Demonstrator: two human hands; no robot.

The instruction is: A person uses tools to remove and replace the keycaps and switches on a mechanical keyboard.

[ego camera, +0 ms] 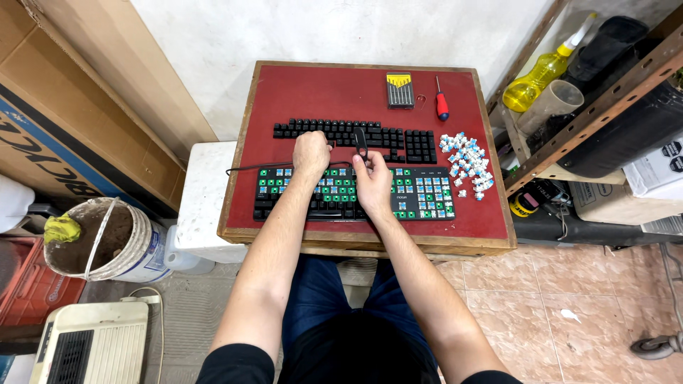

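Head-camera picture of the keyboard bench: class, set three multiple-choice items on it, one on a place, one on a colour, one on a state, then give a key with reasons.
1. Where does the pile of loose switches lie?
A. right of the keyboards
B. in the bucket
C. on the floor tiles

2. What colour is the handle of the single screwdriver?
A. green
B. red and blue
C. white

3. What state is the near keyboard in?
A. all keys capped
B. many caps off, green plate showing
C. folded shut

Key: 1 A, the pile sits on the red table top by the keyboards' right ends. 2 B, a red handle with a blue tip. 3 B, bare blue-topped switches show around the left hand and right hand, which holds a black tool.
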